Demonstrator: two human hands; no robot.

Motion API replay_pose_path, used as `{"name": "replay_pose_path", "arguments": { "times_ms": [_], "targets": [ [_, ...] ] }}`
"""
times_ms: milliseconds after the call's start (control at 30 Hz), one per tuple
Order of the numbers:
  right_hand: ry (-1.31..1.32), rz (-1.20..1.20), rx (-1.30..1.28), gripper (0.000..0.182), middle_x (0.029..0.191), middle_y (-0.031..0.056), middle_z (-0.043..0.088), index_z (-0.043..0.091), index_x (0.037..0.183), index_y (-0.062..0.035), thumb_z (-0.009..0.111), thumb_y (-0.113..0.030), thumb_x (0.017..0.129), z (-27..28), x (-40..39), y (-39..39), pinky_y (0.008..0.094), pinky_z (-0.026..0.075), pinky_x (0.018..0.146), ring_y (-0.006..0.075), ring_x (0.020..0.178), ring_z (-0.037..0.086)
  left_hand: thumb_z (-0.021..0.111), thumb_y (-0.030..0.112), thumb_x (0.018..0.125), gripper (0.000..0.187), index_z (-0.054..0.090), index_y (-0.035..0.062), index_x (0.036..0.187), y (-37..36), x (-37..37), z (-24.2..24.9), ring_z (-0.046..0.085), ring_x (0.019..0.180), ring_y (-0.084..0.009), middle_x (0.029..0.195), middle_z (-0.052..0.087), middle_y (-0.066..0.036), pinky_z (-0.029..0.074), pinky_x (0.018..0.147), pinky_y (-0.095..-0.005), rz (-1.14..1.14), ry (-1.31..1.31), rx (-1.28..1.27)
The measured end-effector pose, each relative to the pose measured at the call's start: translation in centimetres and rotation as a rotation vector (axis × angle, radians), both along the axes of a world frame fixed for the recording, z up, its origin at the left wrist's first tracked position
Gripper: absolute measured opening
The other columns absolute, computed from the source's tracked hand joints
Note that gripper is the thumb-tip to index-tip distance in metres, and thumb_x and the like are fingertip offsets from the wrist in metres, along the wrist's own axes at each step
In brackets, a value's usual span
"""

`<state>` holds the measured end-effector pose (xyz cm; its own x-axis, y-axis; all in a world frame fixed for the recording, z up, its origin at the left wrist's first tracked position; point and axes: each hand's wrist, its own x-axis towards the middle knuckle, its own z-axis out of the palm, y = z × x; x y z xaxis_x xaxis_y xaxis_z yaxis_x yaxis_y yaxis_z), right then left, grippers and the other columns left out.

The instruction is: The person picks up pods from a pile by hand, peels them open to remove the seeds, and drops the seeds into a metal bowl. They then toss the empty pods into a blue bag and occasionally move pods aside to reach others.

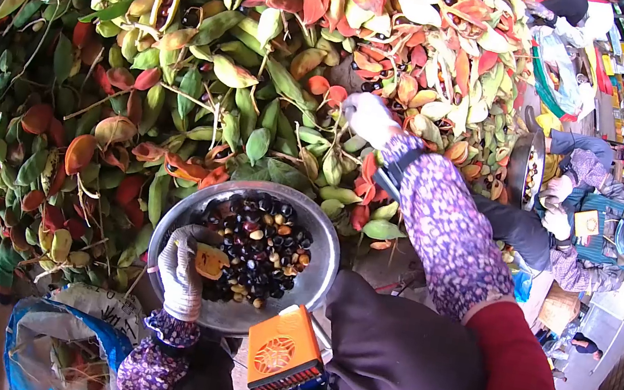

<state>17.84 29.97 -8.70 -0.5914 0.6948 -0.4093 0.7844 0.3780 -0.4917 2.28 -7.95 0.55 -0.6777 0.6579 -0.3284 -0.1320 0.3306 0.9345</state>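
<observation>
My left hand (182, 272), in a grey-white knitted glove, reaches into a metal bowl (325, 279). Its fingers close around a flat yellow-orange piece (211, 262), whose kind I cannot make out. Beside that hand, the bowl holds many glossy black seeds (259, 248) mixed with brown and tan ones. My right hand (370, 120), in a white glove, is stretched out over the heap of pods, near some red pods (327, 90). Glare and blur hide its fingers. Floral sleeve covers (447, 216) run up both forearms.
Green and red pods (118, 132) spread in a large heap beyond the bowl. A blue-edged plastic bag (36, 315) with plant scraps stands at lower left. An orange box-like device (283, 350) sits below the bowl. At right, another person (582, 213) works by a second bowl (524, 167).
</observation>
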Motion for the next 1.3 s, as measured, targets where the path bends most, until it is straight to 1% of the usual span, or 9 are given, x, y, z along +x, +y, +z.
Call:
{"name": "replay_pose_path", "arguments": {
  "times_ms": [67, 367, 500, 600, 667, 1033, 1167, 1233, 1300],
  "targets": [
    [-0.361, 0.230, 0.178, 0.031, 0.086, 0.0197, 0.067, 0.068, 0.092, 0.0000, 0.065, -0.029, 0.083, 0.7, -1.3, -0.1, 0.0425, 0.050, 0.075, 0.0342, 0.083, 0.066, 0.046, 0.029, 0.100, 0.032, 0.062, 0.0020, 0.098, 0.1, -0.1, 0.0, 0.059, 0.080, -0.0143, 0.088, 0.065, -0.005, 0.046, 0.076, -0.0276, -0.014, -0.025, 0.004],
    [-0.302, 0.145, 0.241, 0.047, 0.080, 0.0201, 0.067, 0.068, 0.087, 0.0014, 0.063, -0.045, 0.081, 1.4, -1.0, -0.9, 0.0456, 0.050, 0.074, 0.0361, 0.079, 0.066, 0.051, 0.037, 0.098, 0.036, 0.058, 0.0019, 0.102, -0.4, 0.4, -0.4, 0.057, 0.066, -0.0121, 0.076, 0.060, -0.005, 0.045, 0.059, -0.0234, -0.101, -0.337, 0.116],
    [-0.271, 0.011, -0.347, 0.034, 0.080, 0.0170, 0.068, 0.070, 0.094, -0.0030, 0.061, -0.034, 0.083, 4.2, 0.4, 2.3, 0.0405, 0.050, 0.073, 0.0296, 0.077, 0.066, 0.052, 0.036, 0.097, 0.035, 0.058, 0.0016, 0.102, -0.8, 0.1, -0.9, 0.058, 0.066, -0.0123, 0.074, 0.061, -0.006, 0.047, 0.058, -0.0234, -0.057, -0.282, 0.091],
    [0.155, 0.158, 0.484, 0.023, 0.077, 0.0140, 0.066, 0.068, 0.092, -0.0015, 0.060, -0.017, 0.078, -0.4, 1.8, 3.6, 0.0365, 0.051, 0.061, 0.0246, 0.075, 0.067, 0.052, 0.035, 0.097, 0.035, 0.058, 0.0009, 0.101, -0.7, 0.2, -0.9, 0.058, 0.067, -0.0128, 0.075, 0.061, -0.006, 0.047, 0.060, -0.0245, -0.040, -0.274, 0.089],
    [-0.322, 0.364, 0.823, 0.024, 0.077, 0.0218, 0.064, 0.067, 0.092, 0.0036, 0.055, -0.012, 0.078, -4.0, 0.8, 5.0, 0.0441, 0.051, 0.054, 0.0330, 0.070, 0.066, 0.052, 0.034, 0.098, 0.035, 0.059, 0.0003, 0.099, -0.7, 0.5, -1.5, 0.058, 0.069, -0.0121, 0.077, 0.061, -0.005, 0.047, 0.062, -0.0246, -0.018, -0.311, 0.077],
    [-0.409, 0.388, 0.714, 0.023, 0.065, 0.0208, 0.063, 0.067, 0.073, 0.0005, 0.053, -0.016, 0.081, -8.7, 0.0, 8.3, 0.0494, 0.050, 0.053, 0.0345, 0.057, 0.064, 0.052, 0.035, 0.098, 0.037, 0.060, -0.0004, 0.097, -0.2, 0.7, -1.7, 0.057, 0.067, -0.0115, 0.076, 0.062, -0.006, 0.046, 0.062, -0.0253, -0.057, -0.363, 0.094],
    [-0.893, 0.605, 1.491, 0.021, 0.075, 0.0230, 0.061, 0.065, 0.084, 0.0055, 0.050, -0.008, 0.080, -18.3, 3.1, 9.0, 0.0500, 0.049, 0.059, 0.0373, 0.065, 0.061, 0.052, 0.033, 0.097, 0.034, 0.060, -0.0005, 0.097, -0.5, 0.6, -1.7, 0.058, 0.067, -0.0114, 0.075, 0.062, -0.005, 0.046, 0.062, -0.0246, -0.046, -0.399, 0.076],
    [-0.785, 0.609, 1.193, 0.020, 0.077, 0.0218, 0.061, 0.065, 0.084, 0.0038, 0.050, -0.010, 0.080, -11.3, 2.2, 6.6, 0.0496, 0.049, 0.063, 0.0378, 0.067, 0.062, 0.053, 0.032, 0.097, 0.033, 0.060, -0.0006, 0.097, -0.9, 0.6, -2.7, 0.058, 0.067, -0.0117, 0.075, 0.062, -0.005, 0.046, 0.062, -0.0242, -0.034, -0.373, 0.057],
    [-0.203, 0.198, 0.542, 0.018, 0.078, 0.0205, 0.062, 0.064, 0.084, 0.0010, 0.052, -0.012, 0.079, -9.4, 1.6, 6.8, 0.0486, 0.049, 0.069, 0.0393, 0.073, 0.061, 0.054, 0.033, 0.097, 0.034, 0.060, -0.0006, 0.097, -0.4, 0.7, -2.2, 0.058, 0.067, -0.0118, 0.075, 0.062, -0.005, 0.046, 0.062, -0.0243, -0.062, -0.378, 0.086]
  ]
}}
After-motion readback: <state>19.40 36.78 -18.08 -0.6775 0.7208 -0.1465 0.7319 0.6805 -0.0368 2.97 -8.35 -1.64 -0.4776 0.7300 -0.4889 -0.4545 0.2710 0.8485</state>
